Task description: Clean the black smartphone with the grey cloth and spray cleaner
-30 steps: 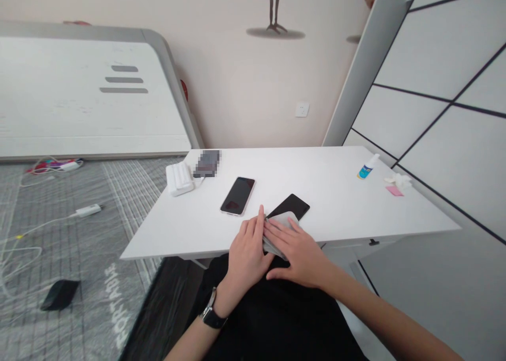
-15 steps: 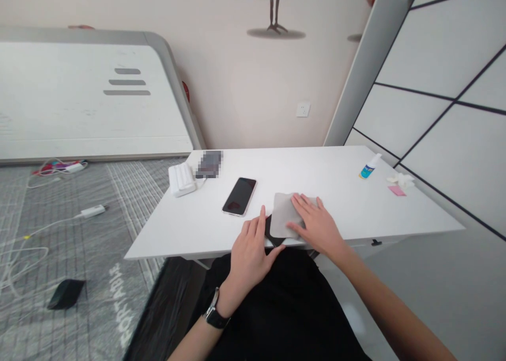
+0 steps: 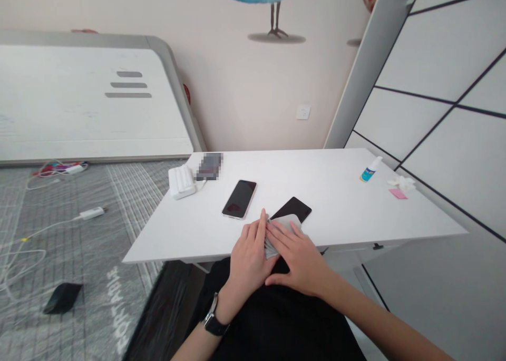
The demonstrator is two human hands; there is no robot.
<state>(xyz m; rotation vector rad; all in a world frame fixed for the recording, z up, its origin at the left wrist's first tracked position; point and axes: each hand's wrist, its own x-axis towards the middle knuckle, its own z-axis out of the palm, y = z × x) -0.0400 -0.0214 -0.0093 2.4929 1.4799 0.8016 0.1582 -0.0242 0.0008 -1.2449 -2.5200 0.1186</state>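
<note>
So, right hand (image 3: 301, 258): flat over the grey cloth (image 3: 293, 220), fingers nearly together, thumb apart.
Left hand (image 3: 247, 253): just beside the right one, fingers close together, thumb apart; from where I stand I can't tell whether it touches the dark phone (image 3: 296, 208).
Grey cloth: creased beside the left hand, lying over the near part of the dark phone on the white table (image 3: 177, 237).
Pale-edged phone (image 3: 240, 198): flat on the table, left of the dark one.
Bottle (image 3: 369, 171): at the table's right side, near a pink slip (image 3: 398, 193).
</note>
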